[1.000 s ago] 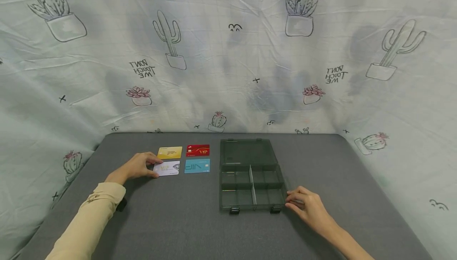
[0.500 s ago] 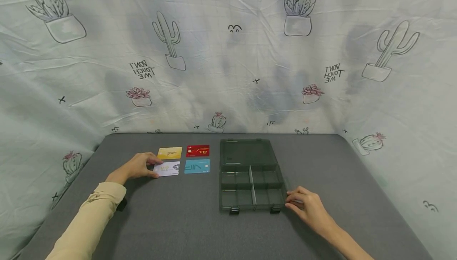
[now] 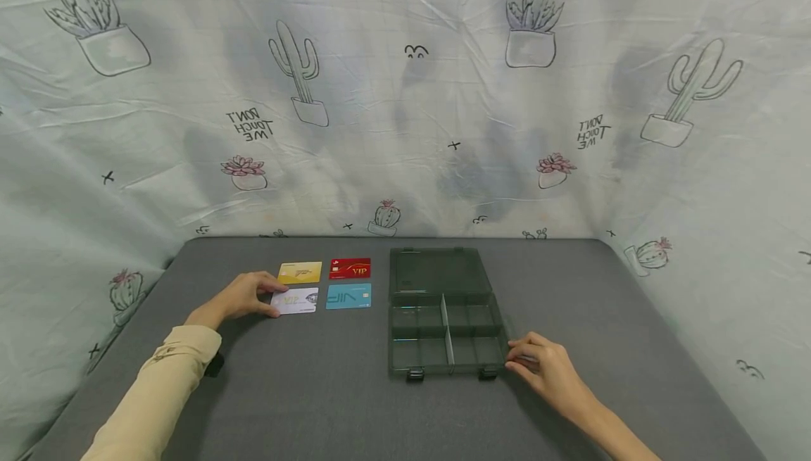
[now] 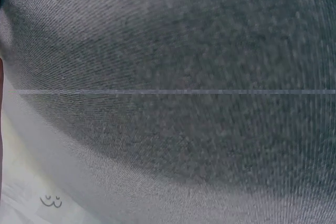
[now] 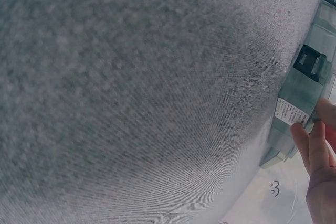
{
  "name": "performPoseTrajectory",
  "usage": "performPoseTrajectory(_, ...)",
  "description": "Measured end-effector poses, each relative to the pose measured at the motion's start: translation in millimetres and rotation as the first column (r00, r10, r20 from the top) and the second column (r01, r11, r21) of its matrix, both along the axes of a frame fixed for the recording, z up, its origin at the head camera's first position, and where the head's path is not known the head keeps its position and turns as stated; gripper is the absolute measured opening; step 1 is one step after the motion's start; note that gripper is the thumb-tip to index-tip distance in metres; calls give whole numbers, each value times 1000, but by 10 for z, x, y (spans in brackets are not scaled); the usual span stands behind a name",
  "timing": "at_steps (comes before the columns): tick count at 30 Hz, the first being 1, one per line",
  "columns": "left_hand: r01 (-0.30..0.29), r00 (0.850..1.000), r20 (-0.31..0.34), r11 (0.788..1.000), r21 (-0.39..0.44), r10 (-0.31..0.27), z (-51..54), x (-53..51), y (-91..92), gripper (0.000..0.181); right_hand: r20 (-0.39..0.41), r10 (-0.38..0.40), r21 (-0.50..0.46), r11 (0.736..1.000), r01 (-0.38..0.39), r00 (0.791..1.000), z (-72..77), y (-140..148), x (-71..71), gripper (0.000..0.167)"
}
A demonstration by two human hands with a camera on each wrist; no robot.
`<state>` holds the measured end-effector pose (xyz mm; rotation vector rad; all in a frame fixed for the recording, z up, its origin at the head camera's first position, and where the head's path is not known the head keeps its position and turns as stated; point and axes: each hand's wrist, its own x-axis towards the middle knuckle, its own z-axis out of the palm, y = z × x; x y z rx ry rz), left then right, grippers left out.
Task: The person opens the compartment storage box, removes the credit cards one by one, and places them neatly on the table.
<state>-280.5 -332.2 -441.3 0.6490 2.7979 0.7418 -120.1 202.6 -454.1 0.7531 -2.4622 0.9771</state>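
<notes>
In the head view my left hand (image 3: pixel 243 295) holds the left end of a white VIP card (image 3: pixel 298 300), thumb and forefinger at its two near corners. The card lies flat on the table. Around it are a yellow card (image 3: pixel 300 272), a red VIP card (image 3: pixel 350 268) and a blue VIP card (image 3: pixel 349 295). My right hand (image 3: pixel 550 371) grips the right wall of a dark translucent plastic box (image 3: pixel 419 354) by its front corner. The right wrist view shows those fingers (image 5: pixel 317 145) beside a white label (image 5: pixel 290 112) on the box. My left hand's fingers are mostly outside the left wrist view.
The box's lid (image 3: pixel 440 271) is folded back flat behind several divided compartments. Two black latches (image 3: pixel 415 374) stick out at its front. The grey tabletop (image 3: pixel 304 390) ends against a white curtain (image 3: pixel 367 95) printed with cacti.
Both hands keep their places at the card and the box. Only a slight shift of the head camera shows.
</notes>
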Motion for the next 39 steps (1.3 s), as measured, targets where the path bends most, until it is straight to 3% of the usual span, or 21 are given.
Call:
performPoseTrajectory(9,-34,999,43,999,39,32,-48,-16,-48,50,17,-7,2,1000,7,1000,-1,6,9,23)
performPoseTrajectory(12,-69,996,54,996,48,67,-60,2,-76,50,14,-1,3,1000,1,1000,-2,-2,-9,24)
performPoseTrajectory(20,-92,994,67,994,64,88,-35,76,-111,53,-2,16,2,1000,-16,1000,0,-15,-55,25)
performPoseTrajectory(28,-157,987,-12,980,121,159,54,238,-223,53,-12,38,4,999,-38,999,16,-21,-104,26)
performPoseTrajectory(32,-158,982,-81,980,123,169,89,334,-276,51,-4,29,17,999,-29,1000,30,-2,-96,26)
performPoseTrajectory(35,-168,976,-126,983,75,177,123,408,-264,51,12,17,33,999,-18,1000,44,28,-79,25)
performPoseTrajectory(39,-204,970,-136,979,-5,201,157,514,-147,61,81,19,53,998,-23,997,102,115,-48,20)
